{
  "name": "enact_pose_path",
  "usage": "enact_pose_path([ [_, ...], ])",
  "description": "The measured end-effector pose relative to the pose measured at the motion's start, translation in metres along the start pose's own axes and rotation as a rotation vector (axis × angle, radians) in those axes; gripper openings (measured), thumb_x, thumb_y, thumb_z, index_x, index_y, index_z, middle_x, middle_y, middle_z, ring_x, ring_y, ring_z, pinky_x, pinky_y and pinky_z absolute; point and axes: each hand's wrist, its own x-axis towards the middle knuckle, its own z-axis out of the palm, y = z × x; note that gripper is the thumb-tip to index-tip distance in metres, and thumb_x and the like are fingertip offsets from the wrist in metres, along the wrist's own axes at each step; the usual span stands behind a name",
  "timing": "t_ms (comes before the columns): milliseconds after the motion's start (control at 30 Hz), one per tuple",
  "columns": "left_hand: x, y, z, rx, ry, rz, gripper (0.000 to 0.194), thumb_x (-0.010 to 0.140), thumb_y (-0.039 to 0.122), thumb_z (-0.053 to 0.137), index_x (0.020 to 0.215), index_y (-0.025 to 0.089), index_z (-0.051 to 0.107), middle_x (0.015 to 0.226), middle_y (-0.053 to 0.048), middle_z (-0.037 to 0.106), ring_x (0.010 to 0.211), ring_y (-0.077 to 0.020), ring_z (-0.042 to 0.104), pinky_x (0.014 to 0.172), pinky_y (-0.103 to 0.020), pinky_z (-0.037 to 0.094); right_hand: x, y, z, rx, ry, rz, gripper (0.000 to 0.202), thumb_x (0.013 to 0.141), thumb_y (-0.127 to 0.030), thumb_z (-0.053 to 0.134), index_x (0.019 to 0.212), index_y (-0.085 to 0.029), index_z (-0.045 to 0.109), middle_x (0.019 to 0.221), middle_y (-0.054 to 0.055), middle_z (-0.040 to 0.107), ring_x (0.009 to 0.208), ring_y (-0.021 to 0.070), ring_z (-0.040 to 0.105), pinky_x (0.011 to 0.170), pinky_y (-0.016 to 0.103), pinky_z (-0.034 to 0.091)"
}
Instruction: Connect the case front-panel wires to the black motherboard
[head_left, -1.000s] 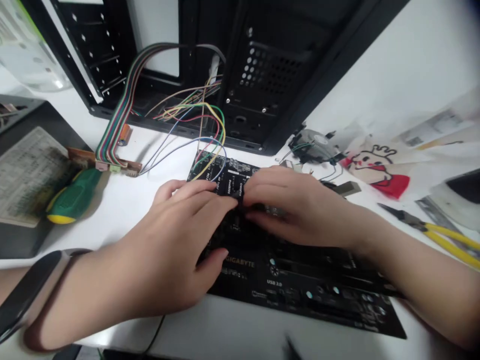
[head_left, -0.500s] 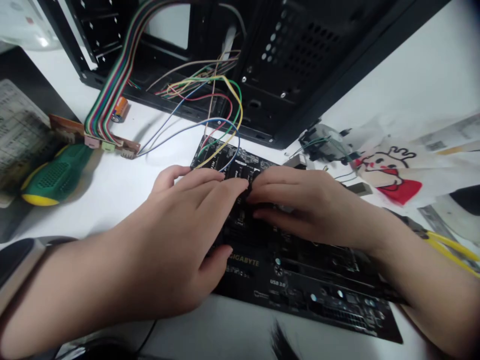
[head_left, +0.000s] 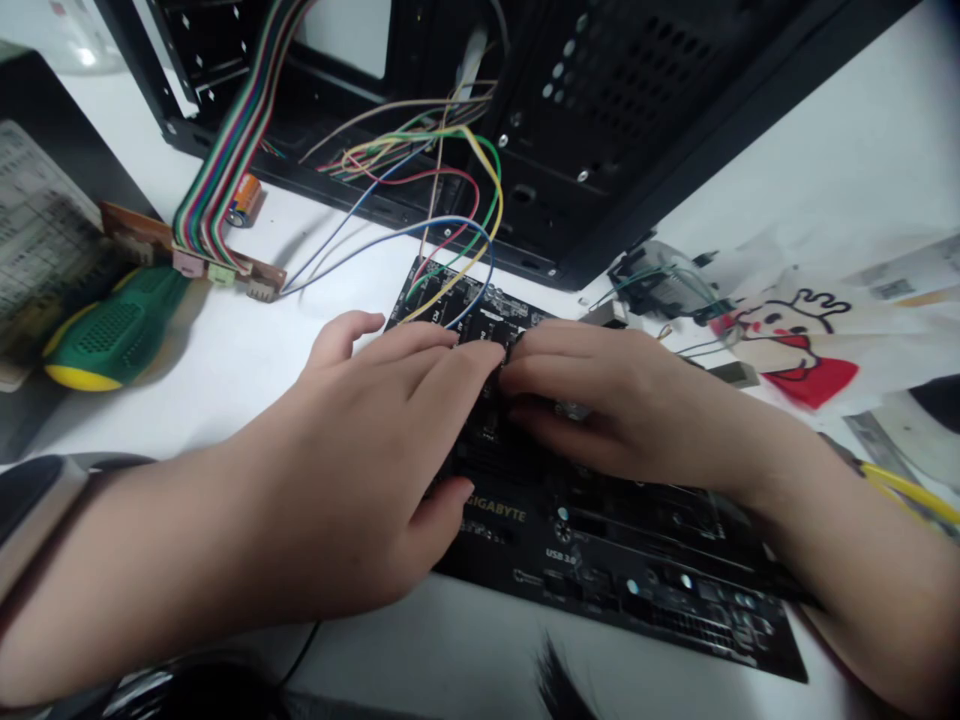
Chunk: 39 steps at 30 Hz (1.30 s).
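A black motherboard [head_left: 525, 540] marked GIGABYTE lies on the white table. Over its left part rests my left hand [head_left: 375, 440], palm down, its fingers spread and the thumb apart. My right hand [head_left: 600, 390] is bent over the middle of the board, fingers pressed together with the tips close to my left index finger. What those tips hold, if anything, is hidden. Red, green, yellow and blue wires [head_left: 491, 200] loop from the board's top left corner, beside my left fingertips.
Behind the board stands a black computer case [head_left: 622, 130]. A green screwdriver [head_left: 116, 330], a battery [head_left: 244, 200] and a port board [head_left: 266, 280] with ribbon cable lie left. At right are a fan [head_left: 664, 280], a printed bag [head_left: 795, 340] and yellow-handled pliers [head_left: 907, 490].
The view has shifted slightly, so the case and loose items sit a little higher and further right. Both hands keep nearly the same pose over the board.
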Motion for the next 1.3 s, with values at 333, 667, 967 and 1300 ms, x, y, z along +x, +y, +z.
enact_pose_path([
  [333, -0.0005, -0.0005, 0.0007, 0.037, 0.002, 0.004, 0.044, 0.08, 0.026, 0.053, 0.123, 0.019, 0.054, 0.115, -0.01, 0.068, 0.12, -0.0347, 0.057, 0.112, -0.061, 0.028, 0.0026, 0.0018, 0.001, 0.043, -0.007, -0.011, 0.011, 0.089, -0.01, 0.048, 0.089, -0.016, 0.057, 0.08, 0.002, 0.054, 0.075, 0.0138, 0.051, 0.067, 0.027, 0.041],
  [667, -0.0012, -0.0007, 0.001, 0.033, 0.007, -0.009, 0.039, 0.079, 0.027, 0.055, 0.117, 0.021, 0.055, 0.113, -0.009, 0.068, 0.117, -0.0337, 0.058, 0.112, -0.059, 0.029, -0.0008, 0.0041, 0.0054, 0.051, 0.042, -0.019, 0.009, 0.089, -0.01, 0.049, 0.091, -0.019, 0.054, 0.084, 0.002, 0.057, 0.079, 0.0137, 0.053, 0.069, 0.027, 0.044],
  [967, -0.0018, -0.0028, 0.0029, 0.059, 0.008, 0.023, 0.042, 0.08, 0.026, 0.055, 0.121, 0.019, 0.052, 0.118, -0.01, 0.066, 0.116, -0.0331, 0.059, 0.11, -0.057, 0.032, -0.0058, 0.0054, 0.0078, 0.103, 0.102, 0.005, 0.008, 0.089, -0.011, 0.053, 0.092, -0.019, 0.053, 0.086, 0.003, 0.059, 0.082, 0.0132, 0.056, 0.069, 0.026, 0.046],
  [1300, -0.0015, -0.003, 0.0024, 0.025, 0.012, 0.001, 0.043, 0.078, 0.026, 0.056, 0.121, 0.021, 0.054, 0.116, -0.009, 0.066, 0.116, -0.0338, 0.059, 0.112, -0.058, 0.03, -0.0045, 0.0052, 0.0058, 0.067, 0.077, -0.008, 0.009, 0.09, -0.012, 0.05, 0.091, -0.019, 0.055, 0.087, 0.003, 0.059, 0.082, 0.0142, 0.056, 0.07, 0.027, 0.047],
])
